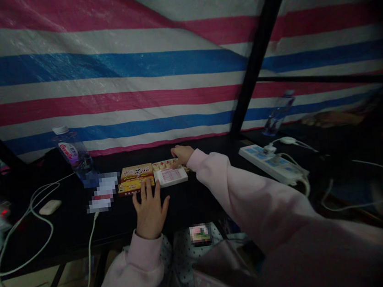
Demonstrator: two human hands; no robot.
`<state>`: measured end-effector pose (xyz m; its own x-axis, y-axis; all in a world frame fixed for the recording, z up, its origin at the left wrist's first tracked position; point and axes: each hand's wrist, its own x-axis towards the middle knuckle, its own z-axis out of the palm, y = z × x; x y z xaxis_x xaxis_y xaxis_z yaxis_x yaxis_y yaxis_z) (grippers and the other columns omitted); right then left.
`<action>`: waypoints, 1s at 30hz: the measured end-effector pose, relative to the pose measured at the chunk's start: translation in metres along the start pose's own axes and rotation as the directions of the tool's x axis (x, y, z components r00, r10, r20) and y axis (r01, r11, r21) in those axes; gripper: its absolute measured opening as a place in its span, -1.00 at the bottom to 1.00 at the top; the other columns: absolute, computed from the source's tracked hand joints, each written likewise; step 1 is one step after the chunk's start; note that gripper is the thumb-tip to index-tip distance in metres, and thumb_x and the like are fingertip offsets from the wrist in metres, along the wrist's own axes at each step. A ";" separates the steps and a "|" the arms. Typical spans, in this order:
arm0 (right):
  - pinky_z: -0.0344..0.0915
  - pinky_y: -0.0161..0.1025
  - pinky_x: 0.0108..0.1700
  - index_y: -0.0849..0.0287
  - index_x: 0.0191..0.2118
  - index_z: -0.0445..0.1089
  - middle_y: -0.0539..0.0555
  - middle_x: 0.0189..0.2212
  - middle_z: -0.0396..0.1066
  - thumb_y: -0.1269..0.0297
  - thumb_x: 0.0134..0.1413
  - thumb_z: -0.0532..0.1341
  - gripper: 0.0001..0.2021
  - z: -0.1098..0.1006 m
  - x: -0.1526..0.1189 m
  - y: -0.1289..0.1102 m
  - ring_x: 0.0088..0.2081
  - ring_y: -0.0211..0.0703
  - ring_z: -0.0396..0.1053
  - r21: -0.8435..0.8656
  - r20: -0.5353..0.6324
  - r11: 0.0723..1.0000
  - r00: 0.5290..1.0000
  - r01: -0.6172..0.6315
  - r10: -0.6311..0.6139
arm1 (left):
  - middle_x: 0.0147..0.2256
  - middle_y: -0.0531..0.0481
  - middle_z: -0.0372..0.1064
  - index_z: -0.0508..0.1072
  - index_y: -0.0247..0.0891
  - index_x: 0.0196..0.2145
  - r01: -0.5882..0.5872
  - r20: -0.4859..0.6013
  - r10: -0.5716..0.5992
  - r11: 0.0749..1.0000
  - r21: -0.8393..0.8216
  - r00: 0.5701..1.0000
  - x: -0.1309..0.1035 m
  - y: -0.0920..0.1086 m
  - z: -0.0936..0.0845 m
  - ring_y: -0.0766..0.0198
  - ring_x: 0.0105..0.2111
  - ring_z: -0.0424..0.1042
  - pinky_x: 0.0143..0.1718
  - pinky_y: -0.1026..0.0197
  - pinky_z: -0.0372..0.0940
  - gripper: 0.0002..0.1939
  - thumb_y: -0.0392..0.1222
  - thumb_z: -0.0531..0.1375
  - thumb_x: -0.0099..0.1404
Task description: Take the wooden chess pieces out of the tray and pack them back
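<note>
Head view shows a flat yellow-brown printed carton [135, 172] beside a white rectangular box [175, 175] on the dark tabletop [191, 201]. The left grip [150, 215], spread wide and holding nothing, overlaps the carton's near edge; the right grip [183, 154], fingers bent, is at the box's far side, its hold unclear. Behind hangs creased, striped plastic sheeting [119, 85].

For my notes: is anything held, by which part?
The left hand, spread at the lettered box, holds nothing. Whether the right hand grips the white box at its far edge cannot be told.

A brown-and-yellow printed box [133, 181] lies flat just beside a white box [182, 178] with red print [169, 176] and possibly pale pieces [163, 165] along its far side.
</note>
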<state>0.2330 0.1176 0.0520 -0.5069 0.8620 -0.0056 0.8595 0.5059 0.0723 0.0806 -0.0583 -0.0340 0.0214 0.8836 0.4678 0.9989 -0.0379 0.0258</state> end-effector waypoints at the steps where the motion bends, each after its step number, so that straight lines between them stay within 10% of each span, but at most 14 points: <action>1: 0.17 -0.33 -0.37 0.17 -0.18 0.35 0.16 -0.15 0.33 0.01 -0.23 0.32 -0.53 0.000 0.001 0.000 -0.22 -0.09 0.36 0.000 0.001 1.000 1.000 0.009 -0.009 | 0.23 -0.25 -0.05 0.12 -0.22 0.19 0.003 0.000 -0.003 1.000 -0.002 1.000 0.000 0.000 0.000 -0.03 0.21 -0.03 0.10 -0.22 -0.07 -0.46 0.01 -0.04 0.30; 13: 0.08 -0.36 -0.41 0.18 -0.31 0.36 0.07 -0.28 0.38 -0.02 0.02 0.14 -0.67 -0.020 -0.017 0.025 -0.31 -0.22 0.31 0.140 -0.137 0.990 0.990 0.010 0.009 | 0.23 -0.25 -0.07 0.11 -0.21 0.19 0.009 0.008 -0.009 1.000 -0.021 1.000 0.001 0.000 -0.001 -0.03 0.21 -0.04 0.10 -0.22 -0.08 -0.45 0.01 -0.03 0.29; 17: 0.09 -0.38 -0.43 0.20 -0.33 0.37 0.01 -0.40 0.39 0.22 -0.10 0.26 -0.80 -0.029 -0.046 0.058 -0.39 -0.27 0.30 0.186 -0.008 0.982 1.000 -0.007 0.009 | 0.24 -0.23 -0.08 0.10 -0.20 0.19 0.002 0.003 -0.002 1.000 -0.013 1.000 0.000 0.000 0.000 -0.03 0.21 -0.04 0.10 -0.22 -0.07 -0.46 0.00 -0.05 0.30; 30: 0.17 -0.37 -0.40 0.22 -0.34 0.31 -0.03 -0.40 0.37 0.33 -0.33 0.34 -0.68 0.029 -0.092 0.097 -0.45 -0.32 0.29 0.470 -0.011 0.878 0.994 -0.090 0.108 | 0.23 -0.24 -0.05 0.11 -0.20 0.19 0.007 -0.001 -0.007 1.000 -0.012 1.000 0.000 0.003 -0.006 -0.01 0.21 -0.03 0.10 -0.20 -0.07 -0.48 -0.03 -0.04 0.30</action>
<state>0.3648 0.0886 0.0309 -0.4118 0.9112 0.0128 0.8313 0.3813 -0.4044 0.0832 -0.0618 -0.0284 0.0146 0.8834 0.4684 0.9985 -0.0375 0.0396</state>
